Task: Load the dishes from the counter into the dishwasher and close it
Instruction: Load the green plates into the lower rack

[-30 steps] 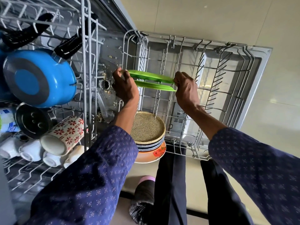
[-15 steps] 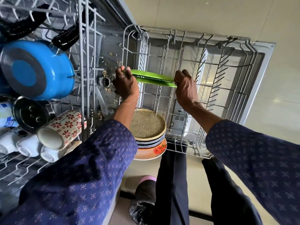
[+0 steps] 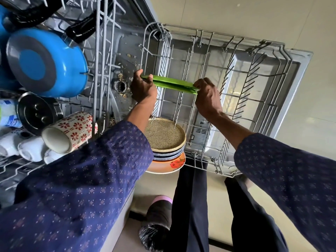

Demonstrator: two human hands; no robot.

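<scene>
Our left hand (image 3: 143, 88) curls around one edge of a pair of thin, flat green plastic plates (image 3: 172, 84), thumb over the rim, while our right hand (image 3: 207, 99) pinches the opposite edge with bent fingers. We hold the green plates edge-on and roughly level above the grey wire lower rack (image 3: 254, 79) of the open dishwasher; whether they touch the tines we cannot tell from this angle. Nearer to us in that rack stands a stack of round plates (image 3: 165, 137), a speckled tan one facing us, blue-rimmed ones behind it and an orange flowered one (image 3: 169, 165) at the back. To the left, the upper rack (image 3: 101, 51) carries an upturned blue pot with a grey base (image 3: 45, 62), a white mug with red flowers (image 3: 71, 131) lying on its side, and a dark metal pan (image 3: 36, 111).
</scene>
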